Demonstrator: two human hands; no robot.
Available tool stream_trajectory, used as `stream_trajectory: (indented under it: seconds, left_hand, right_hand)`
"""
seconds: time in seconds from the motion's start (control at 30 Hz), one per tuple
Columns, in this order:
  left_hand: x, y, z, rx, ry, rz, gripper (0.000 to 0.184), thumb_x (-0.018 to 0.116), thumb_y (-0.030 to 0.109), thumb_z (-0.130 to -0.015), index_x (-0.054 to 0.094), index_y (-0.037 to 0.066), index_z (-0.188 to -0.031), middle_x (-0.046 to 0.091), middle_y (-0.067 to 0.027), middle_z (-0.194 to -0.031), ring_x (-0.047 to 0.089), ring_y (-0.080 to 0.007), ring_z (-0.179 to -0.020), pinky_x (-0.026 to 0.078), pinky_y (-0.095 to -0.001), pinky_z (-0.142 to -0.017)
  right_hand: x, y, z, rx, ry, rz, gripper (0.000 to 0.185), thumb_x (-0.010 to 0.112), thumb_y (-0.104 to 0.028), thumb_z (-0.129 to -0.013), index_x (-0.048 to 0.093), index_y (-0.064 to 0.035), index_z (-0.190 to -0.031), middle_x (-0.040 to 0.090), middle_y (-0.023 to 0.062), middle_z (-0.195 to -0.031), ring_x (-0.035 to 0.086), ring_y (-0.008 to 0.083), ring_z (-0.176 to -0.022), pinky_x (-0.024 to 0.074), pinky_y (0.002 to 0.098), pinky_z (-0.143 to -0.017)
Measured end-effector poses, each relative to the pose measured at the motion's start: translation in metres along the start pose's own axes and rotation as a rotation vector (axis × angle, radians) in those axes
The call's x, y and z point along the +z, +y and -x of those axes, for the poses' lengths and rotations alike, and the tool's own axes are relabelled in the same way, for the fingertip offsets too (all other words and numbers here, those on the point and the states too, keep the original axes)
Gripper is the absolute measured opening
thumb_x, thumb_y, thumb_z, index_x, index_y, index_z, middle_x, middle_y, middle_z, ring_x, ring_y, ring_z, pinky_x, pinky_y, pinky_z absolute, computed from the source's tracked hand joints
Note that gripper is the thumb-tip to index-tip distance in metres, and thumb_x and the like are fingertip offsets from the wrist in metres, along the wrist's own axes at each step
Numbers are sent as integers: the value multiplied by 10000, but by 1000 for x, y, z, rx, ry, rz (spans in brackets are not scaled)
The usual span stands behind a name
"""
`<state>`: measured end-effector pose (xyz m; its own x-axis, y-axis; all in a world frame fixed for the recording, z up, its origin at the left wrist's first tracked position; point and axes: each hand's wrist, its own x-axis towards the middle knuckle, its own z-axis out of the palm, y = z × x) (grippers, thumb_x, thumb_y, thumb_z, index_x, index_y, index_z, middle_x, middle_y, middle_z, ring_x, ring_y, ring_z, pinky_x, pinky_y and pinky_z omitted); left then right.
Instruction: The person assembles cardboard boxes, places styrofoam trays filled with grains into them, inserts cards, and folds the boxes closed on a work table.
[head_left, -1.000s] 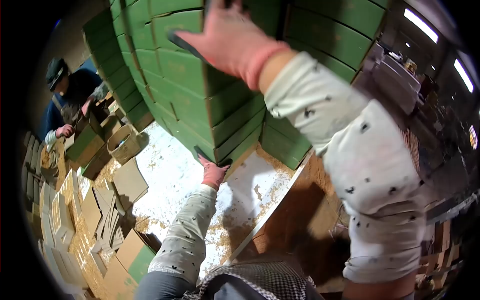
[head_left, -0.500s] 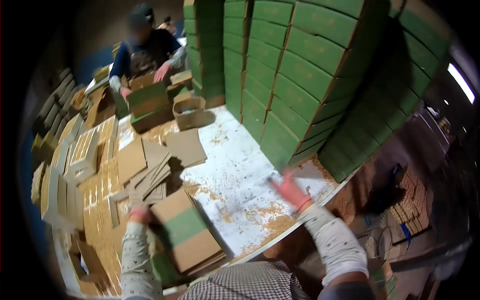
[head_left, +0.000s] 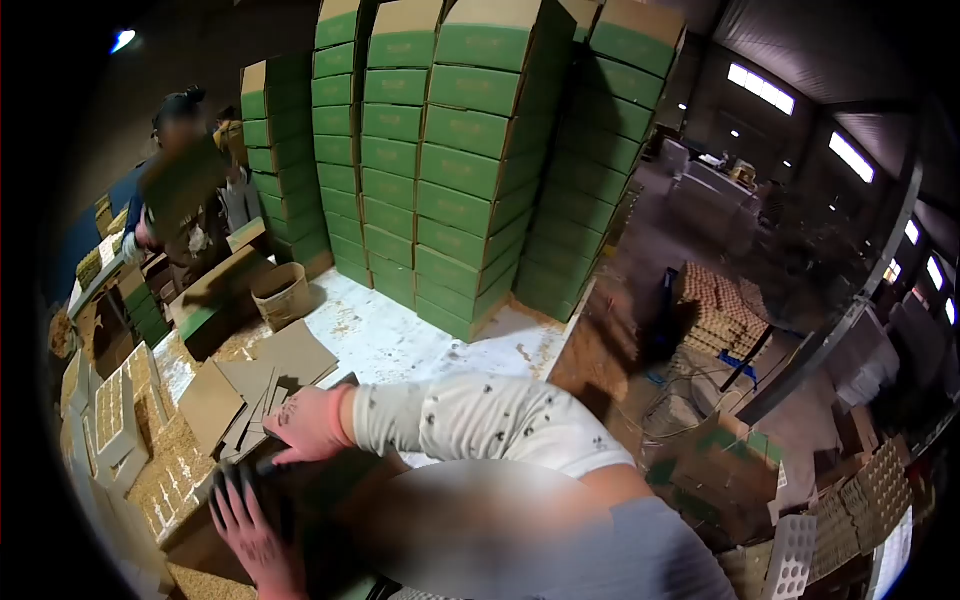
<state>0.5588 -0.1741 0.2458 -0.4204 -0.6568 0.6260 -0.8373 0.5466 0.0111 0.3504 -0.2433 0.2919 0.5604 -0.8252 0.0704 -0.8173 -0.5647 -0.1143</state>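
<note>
I'm wearing pink gloves (head_left: 312, 418), one on my right hand (head_left: 305, 425) and one on my left hand (head_left: 250, 535). Small dark marks, too fine for reading, are showing on the pink backs, and a nearly black coating is edging the fingers (head_left: 222, 497) of the left one. Over my right arm I'm wearing an off-white oversleeve (head_left: 480, 415), its loose cloth creasing and bunching, with little black motifs dotting it all over. Past its upper end a short bare stretch is showing, then a plain grey sleeve (head_left: 655, 550) is covering me.
</note>
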Motion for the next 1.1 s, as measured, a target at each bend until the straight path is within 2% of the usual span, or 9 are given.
stream_trajectory:
  seconds: [0.17, 0.2, 0.23, 0.33, 0.6, 0.7, 0.77, 0.9, 1.1]
  left_hand:
    - [-71, 4, 45, 491, -217, 247, 442, 449, 104, -771, 483, 110, -1212, 551, -89, -1205, 511, -233, -1136, 366, -410, -1004]
    - [-76, 6, 38, 528, -307, 572, 270, 627, 212, -661, 607, 57, -882, 599, -136, -996, 570, -318, -997, 407, -477, -945]
    - [-79, -22, 35, 598, -633, 550, 565, 688, 305, -679, 555, 17, -1146, 528, -184, -1216, 466, -368, -1185, 361, -494, -989]
    - [-61, -65, 4, -302, 3, 270, 657, 683, 294, -740, 455, -3, -1280, 474, -215, -1298, 448, -387, -1197, 339, -444, -1022]
    - [-23, -68, -37, -123, -719, 87, 398, 530, 430, -839, 597, 105, -1057, 634, -138, -985, 564, -283, -1018, 415, -358, -891]
    - [46, -64, -49, -193, -642, -9, 468, 418, 488, -881, 666, 92, -884, 645, -111, -986, 606, -273, -925, 421, -379, -859]
    - [62, -58, -41, -268, -612, -52, 320, 544, 376, -835, 625, 82, -931, 620, -129, -850, 565, -314, -896, 391, -406, -904]
    - [56, -66, -29, -384, 314, 19, 390, 611, 338, -772, 549, 50, -1028, 555, -137, -1002, 495, -295, -1002, 337, -428, -945]
    - [-5, -78, 13, -693, -473, 222, 506, 453, 461, -875, 569, 20, -1095, 652, -144, -972, 615, -291, -927, 424, -423, -863]
  right_hand:
    - [-18, -3, -66, -51, 231, 265, 187, 544, -188, -755, 555, -70, -899, 646, 128, -769, 636, 320, -694, 469, 411, -543]
    - [-7, 4, -90, -114, 348, 228, 209, 545, -219, -776, 541, -71, -923, 649, 123, -752, 641, 310, -684, 470, 414, -526]
    - [27, 12, -102, -222, 455, 220, 285, 593, -258, -767, 520, -62, -960, 649, 124, -757, 637, 320, -651, 463, 414, -502]
    - [0, -25, -78, -129, 245, 231, 498, 695, -315, -725, 522, -61, -1116, 586, 127, -1069, 529, 290, -1090, 361, 448, -974]
    - [12, -31, 31, -276, 60, 41, 881, 756, -393, -619, 377, -45, -1333, 391, 194, -1342, 317, 392, -1277, 260, 533, -1038]
    - [123, 1, 23, -497, 17, 361, 519, 640, -208, -738, 495, -71, -1217, 492, 199, -1211, 474, 351, -1141, 372, 479, -961]
    - [25, 2, -8, -559, 365, 81, 270, 616, -104, -659, 634, -122, -928, 611, 46, -895, 584, 251, -862, 471, 344, -771]
    - [35, 49, -24, -91, 391, -191, 602, 615, -175, -782, 382, -5, -1311, 474, 248, -1149, 457, 393, -1066, 382, 430, -918]
    - [68, 52, 9, 290, -252, -1268, 604, 528, -296, -870, 338, 21, -1348, 475, 205, -1278, 552, 297, -1054, 433, 373, -914]
